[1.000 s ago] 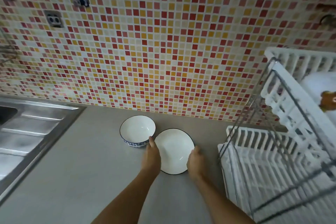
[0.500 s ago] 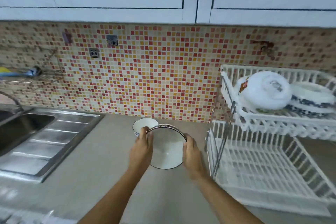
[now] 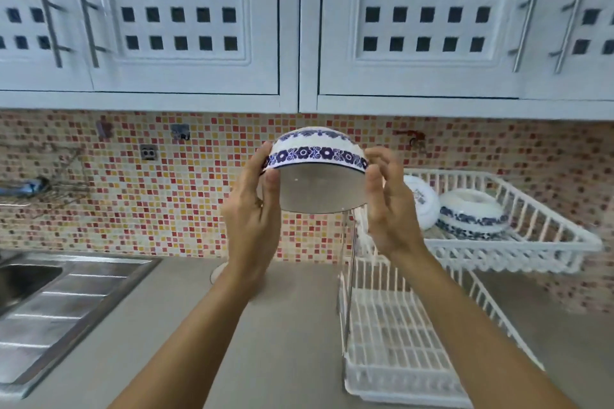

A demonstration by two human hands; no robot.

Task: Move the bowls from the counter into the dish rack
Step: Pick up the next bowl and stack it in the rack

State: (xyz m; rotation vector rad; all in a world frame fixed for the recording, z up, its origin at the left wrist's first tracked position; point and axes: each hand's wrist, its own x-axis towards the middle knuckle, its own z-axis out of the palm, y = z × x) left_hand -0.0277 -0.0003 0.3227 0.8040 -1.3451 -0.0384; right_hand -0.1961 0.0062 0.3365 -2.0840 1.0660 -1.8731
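I hold a white bowl with a blue flower band (image 3: 315, 156) high above the counter, tipped so its opening faces down and toward me. My left hand (image 3: 252, 209) grips its left rim and my right hand (image 3: 388, 206) its right rim. The white two-tier dish rack (image 3: 548, 242) stands at the right; its upper tier carries an upturned white bowl (image 3: 420, 206) and a blue-patterned bowl (image 3: 471, 219). A second bowl (image 3: 216, 274) on the counter shows only as a sliver behind my left wrist.
A steel sink with drainboard (image 3: 66, 302) lies at the left. The rack's lower tier (image 3: 398, 342) holds nothing visible. Grey counter (image 3: 282, 342) runs between sink and rack. White wall cabinets (image 3: 199, 26) hang above the mosaic tiles.
Both hands have lifted the bowl from the counter up to chest height and turned it over. My view has swung upward, showing the cabinets and the rack's upper tier.
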